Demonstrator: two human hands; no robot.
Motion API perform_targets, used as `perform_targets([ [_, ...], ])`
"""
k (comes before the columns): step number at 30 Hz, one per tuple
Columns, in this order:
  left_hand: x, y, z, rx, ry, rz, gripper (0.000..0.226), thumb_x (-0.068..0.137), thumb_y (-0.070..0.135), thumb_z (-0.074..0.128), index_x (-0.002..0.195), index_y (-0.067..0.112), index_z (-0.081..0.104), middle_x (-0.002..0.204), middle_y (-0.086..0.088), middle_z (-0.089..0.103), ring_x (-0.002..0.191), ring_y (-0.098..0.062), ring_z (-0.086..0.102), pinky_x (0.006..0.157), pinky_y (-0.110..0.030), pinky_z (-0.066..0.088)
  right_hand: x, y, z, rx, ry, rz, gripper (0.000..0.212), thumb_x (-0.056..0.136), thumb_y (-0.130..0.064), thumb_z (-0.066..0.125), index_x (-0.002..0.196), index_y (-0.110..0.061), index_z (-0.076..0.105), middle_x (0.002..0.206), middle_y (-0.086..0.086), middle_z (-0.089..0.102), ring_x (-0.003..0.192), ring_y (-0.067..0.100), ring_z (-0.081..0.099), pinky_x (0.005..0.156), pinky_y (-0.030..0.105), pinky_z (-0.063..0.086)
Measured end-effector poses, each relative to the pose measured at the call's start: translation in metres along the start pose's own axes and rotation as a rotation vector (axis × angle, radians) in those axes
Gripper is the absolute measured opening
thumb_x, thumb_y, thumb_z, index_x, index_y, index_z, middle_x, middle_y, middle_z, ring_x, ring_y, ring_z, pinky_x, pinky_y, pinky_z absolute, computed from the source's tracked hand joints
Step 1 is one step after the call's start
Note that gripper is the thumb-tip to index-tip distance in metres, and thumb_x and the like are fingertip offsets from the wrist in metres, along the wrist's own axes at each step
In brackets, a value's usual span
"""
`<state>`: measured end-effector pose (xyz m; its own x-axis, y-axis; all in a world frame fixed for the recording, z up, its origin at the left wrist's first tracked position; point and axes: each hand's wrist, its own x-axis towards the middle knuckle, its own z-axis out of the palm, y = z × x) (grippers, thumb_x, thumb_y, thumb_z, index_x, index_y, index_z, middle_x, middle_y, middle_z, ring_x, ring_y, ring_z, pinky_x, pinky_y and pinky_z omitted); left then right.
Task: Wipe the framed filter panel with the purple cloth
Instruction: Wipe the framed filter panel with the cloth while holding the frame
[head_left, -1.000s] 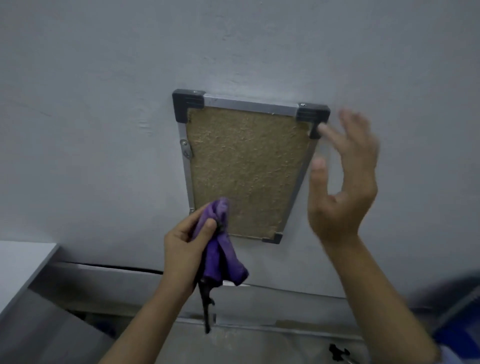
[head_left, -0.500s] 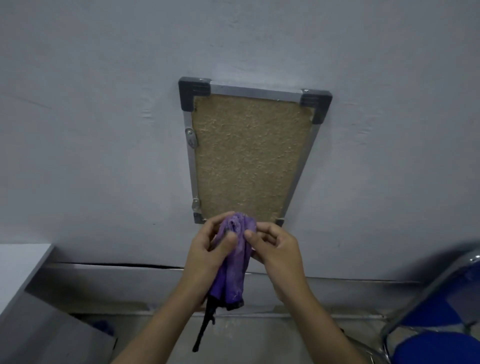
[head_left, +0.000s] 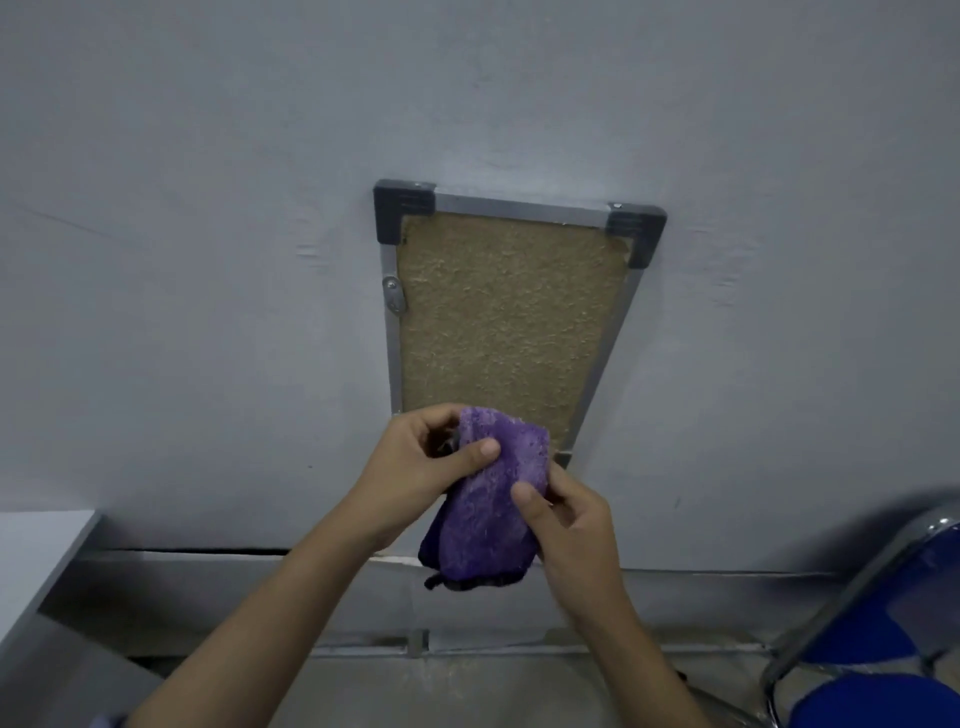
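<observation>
The wall is painted pale grey, matte, with faint scuffs to either side of the panel. The framed filter panel is mounted flat against it: a metal frame with dark plastic corner caps at the two upper corners, a small metal latch on its left rail, and a coarse tan fibrous mat filling the inside. The lower edge of the frame is partly hidden behind the cloth and hands; only the lower right corner shows just beside the cloth.

The purple cloth is held in front of the panel's lower edge, folded into a thick pad, with a dark strip hanging from its bottom. Whether it touches the mat cannot be told. The left hand grips its upper left part, thumb pressed across the front, fingers curled behind. The right hand pinches the right side, thumb on the front face, fingers wrapped behind.

Below the wall a dark seam runs level, with a grey ledge and a thin pipe under it. A white tabletop enters at the left edge, near the wall. A blue chair with chrome tubing stands at the lower right, well apart from the panel. Bare wall surrounds the frame above and on both sides.
</observation>
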<state>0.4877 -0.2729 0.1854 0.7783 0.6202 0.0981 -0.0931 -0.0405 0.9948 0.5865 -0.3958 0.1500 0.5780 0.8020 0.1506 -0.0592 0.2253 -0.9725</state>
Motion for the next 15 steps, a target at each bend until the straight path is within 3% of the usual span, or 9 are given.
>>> perform_targets([
  [3, 0.013, 0.012, -0.005, 0.457, 0.098, 0.228, 0.038, 0.061, 0.049, 0.074, 0.097, 0.037, 0.069, 0.098, 0.006, 0.053, 0.090, 0.001, 0.056, 0.081, -0.013, 0.045, 0.002, -0.011, 0.008, -0.034, 0.263, -0.042, 0.013, 0.079, -0.027, 0.060, 0.084, -0.019, 0.070, 0.069, -0.006, 0.071, 0.061, 0.002, 0.062, 0.055, 0.015, 0.047],
  [5, 0.022, 0.025, -0.023, 0.730, 0.186, 0.451, 0.062, 0.064, 0.063, 0.071, 0.117, 0.032, 0.064, 0.115, 0.006, 0.046, 0.107, 0.003, 0.046, 0.093, -0.007, 0.035, 0.004, -0.023, 0.006, -0.076, 0.436, -0.091, 0.012, 0.078, -0.031, 0.061, 0.077, -0.022, 0.069, 0.059, -0.013, 0.066, 0.052, -0.004, 0.055, 0.049, 0.012, 0.044],
  [6, 0.027, 0.031, -0.036, 0.915, 0.241, 0.580, 0.075, 0.066, 0.067, 0.068, 0.128, 0.026, 0.058, 0.128, 0.001, 0.042, 0.117, -0.005, 0.042, 0.102, -0.014, 0.032, 0.004, -0.030, 0.004, -0.124, 0.531, -0.152, 0.011, 0.079, -0.032, 0.065, 0.079, -0.023, 0.070, 0.058, -0.017, 0.065, 0.053, -0.006, 0.053, 0.050, 0.011, 0.043],
  [8, 0.036, 0.043, -0.061, 1.330, 0.346, 0.768, 0.099, 0.062, 0.067, 0.071, 0.144, 0.020, 0.040, 0.148, -0.012, 0.026, 0.133, -0.028, 0.031, 0.108, -0.045, 0.027, 0.007, -0.045, 0.001, -0.256, 0.730, -0.322, 0.027, 0.080, -0.038, 0.072, 0.096, -0.017, 0.073, 0.069, -0.021, 0.068, 0.060, -0.009, 0.053, 0.056, 0.008, 0.045],
  [10, 0.042, 0.054, -0.079, 1.618, 0.351, 0.736, 0.126, 0.048, 0.063, 0.082, 0.151, 0.022, 0.022, 0.157, -0.012, 0.010, 0.143, -0.035, 0.012, 0.105, -0.066, 0.014, 0.016, -0.062, 0.006, -0.347, 0.841, -0.579, 0.042, 0.084, -0.038, 0.069, 0.116, -0.011, 0.065, 0.097, -0.009, 0.070, 0.080, -0.006, 0.058, 0.071, 0.010, 0.049],
  [12, 0.047, 0.062, -0.091, 1.730, 0.306, 0.694, 0.141, 0.041, 0.061, 0.086, 0.153, 0.024, 0.009, 0.161, -0.006, -0.002, 0.146, -0.032, -0.004, 0.102, -0.073, 0.004, 0.034, -0.072, 0.014, -0.539, 0.843, -0.926, 0.036, 0.091, -0.024, 0.064, 0.121, -0.006, 0.057, 0.111, -0.003, 0.064, 0.095, 0.012, 0.061, 0.086, 0.023, 0.051],
  [15, 0.054, 0.069, -0.099, 1.827, 0.278, 0.700, 0.146, 0.041, 0.062, 0.085, 0.154, 0.022, 0.002, 0.160, -0.002, -0.009, 0.146, -0.031, -0.008, 0.100, -0.076, 0.001, 0.085, -0.063, 0.025, -0.999, 0.712, -1.317, 0.026, 0.093, -0.011, 0.061, 0.119, -0.004, 0.060, 0.110, 0.011, 0.066, 0.112, 0.031, 0.057, 0.094, 0.059, 0.042],
])
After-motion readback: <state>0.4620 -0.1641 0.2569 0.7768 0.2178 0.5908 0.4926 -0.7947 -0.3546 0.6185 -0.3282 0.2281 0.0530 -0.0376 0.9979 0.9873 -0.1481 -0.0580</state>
